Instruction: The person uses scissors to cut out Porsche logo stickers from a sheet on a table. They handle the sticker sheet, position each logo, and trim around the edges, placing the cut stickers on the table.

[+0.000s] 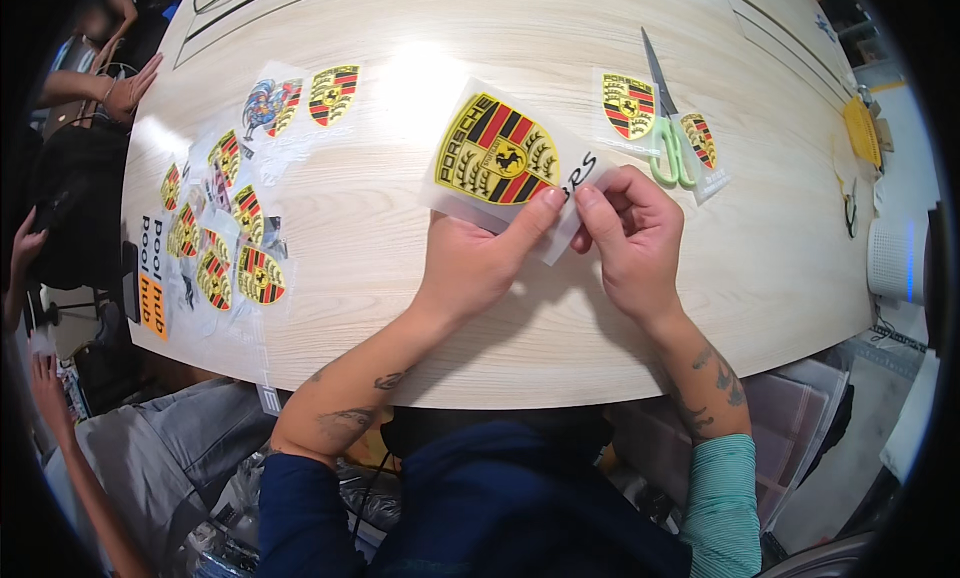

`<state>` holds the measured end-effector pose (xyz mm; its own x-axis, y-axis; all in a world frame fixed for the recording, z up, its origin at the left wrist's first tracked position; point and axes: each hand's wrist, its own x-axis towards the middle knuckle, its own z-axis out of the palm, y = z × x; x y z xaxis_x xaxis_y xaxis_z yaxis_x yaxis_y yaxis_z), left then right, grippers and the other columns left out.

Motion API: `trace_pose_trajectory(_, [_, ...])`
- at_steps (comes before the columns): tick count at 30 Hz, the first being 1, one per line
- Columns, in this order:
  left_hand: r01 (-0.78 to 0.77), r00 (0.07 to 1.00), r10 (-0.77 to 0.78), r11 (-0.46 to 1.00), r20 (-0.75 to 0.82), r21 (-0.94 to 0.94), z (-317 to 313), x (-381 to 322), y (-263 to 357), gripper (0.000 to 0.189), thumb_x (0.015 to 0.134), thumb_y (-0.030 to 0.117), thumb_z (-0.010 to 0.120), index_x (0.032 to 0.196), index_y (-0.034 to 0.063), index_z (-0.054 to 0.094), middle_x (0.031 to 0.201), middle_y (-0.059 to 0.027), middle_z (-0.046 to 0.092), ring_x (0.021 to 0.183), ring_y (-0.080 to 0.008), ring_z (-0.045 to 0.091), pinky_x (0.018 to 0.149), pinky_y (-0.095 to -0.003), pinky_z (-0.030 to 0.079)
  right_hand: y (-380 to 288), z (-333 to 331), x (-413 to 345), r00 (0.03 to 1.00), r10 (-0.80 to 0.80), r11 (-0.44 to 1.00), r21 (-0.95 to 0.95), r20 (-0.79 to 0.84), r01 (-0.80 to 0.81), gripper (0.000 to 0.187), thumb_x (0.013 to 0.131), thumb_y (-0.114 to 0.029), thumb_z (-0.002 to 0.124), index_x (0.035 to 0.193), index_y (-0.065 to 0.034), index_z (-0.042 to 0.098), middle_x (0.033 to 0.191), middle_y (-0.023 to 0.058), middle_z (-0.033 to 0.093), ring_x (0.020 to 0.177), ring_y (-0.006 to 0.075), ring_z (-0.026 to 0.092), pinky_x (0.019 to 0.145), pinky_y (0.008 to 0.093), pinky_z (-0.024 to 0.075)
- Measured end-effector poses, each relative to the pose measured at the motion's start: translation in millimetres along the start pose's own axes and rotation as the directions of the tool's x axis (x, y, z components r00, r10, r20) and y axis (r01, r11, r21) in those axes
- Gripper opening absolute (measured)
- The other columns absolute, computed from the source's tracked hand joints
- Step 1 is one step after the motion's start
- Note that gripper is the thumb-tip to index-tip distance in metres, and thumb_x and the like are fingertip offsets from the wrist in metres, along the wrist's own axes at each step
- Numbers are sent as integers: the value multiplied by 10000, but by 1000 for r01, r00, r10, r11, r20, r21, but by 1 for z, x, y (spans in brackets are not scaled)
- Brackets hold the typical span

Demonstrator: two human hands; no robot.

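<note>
My left hand (476,266) grips a translucent sheet bearing a large Porsche crest decal (499,154) above the wooden table. The thumb lies on the front of the sheet and the other fingers are behind it. At the lower right corner, beside black lettering (583,169), my right hand (641,236) pinches the same sheet between thumb and fingers. The lettering is partly covered by my thumbs. Beyond my right hand, green-handled scissors (670,146) lie with their blades pointing away, between a crest decal sheet (628,106) and a smaller crest decal (699,141).
Several crest decals (261,274) lie loosely on the table's left side, some overlapping, near a "pool hub" sticker (154,308). A rooster decal (268,101) lies farther back. Another person's hand (129,94) rests at the left edge. A yellow basket (862,131) stands right.
</note>
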<state>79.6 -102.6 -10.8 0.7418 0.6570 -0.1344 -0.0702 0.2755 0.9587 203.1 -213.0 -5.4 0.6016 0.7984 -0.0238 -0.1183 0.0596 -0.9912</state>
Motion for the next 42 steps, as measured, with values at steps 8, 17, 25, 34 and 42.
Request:
trace_pose_trajectory(8, [-30,998,29,999,60,23,1,-3,12,172,912,129,734,1039,22,688,929,-35,717,854,-90,668,729,-245,535,-5,-11,3,998,-13,1000,10,53,13,101,966,-94,649,930,0,640,745,36,659,618,45,584,555,186,475])
trace_pose_trajectory(17, [-30,966,38,999,-255,35,-4,9,7,215,932,221,731,1011,24,695,922,-32,703,806,-92,642,723,-249,512,-21,-104,58,927,-212,711,-700,-308,-70,311,1008,-293,597,1028,2,693,809,40,670,720,82,574,638,235,455])
trace_pose_trajectory(25, [-89,951,72,995,-301,-44,-7,11,11,198,934,200,724,1012,22,682,927,-39,698,806,-101,643,728,-270,530,-7,-137,59,896,-266,301,-913,-356,-274,309,977,-336,584,1093,-67,683,966,105,670,886,250,642,777,375,510])
trace_pose_trajectory(34, [-82,957,46,990,-287,-116,-11,11,11,225,922,222,737,1009,27,667,928,-39,682,798,-105,635,714,-273,539,-16,-93,44,953,-144,355,-913,-266,-201,379,886,-334,717,1030,14,669,905,123,642,806,217,610,718,358,505])
trace_pose_trajectory(42, [17,978,-77,956,-192,-293,-16,10,13,211,941,184,702,1117,81,653,1006,6,688,863,-60,639,684,-237,505,-6,-107,42,960,-127,264,-941,-249,-210,312,905,-255,697,1001,39,653,794,115,657,708,224,628,695,354,506])
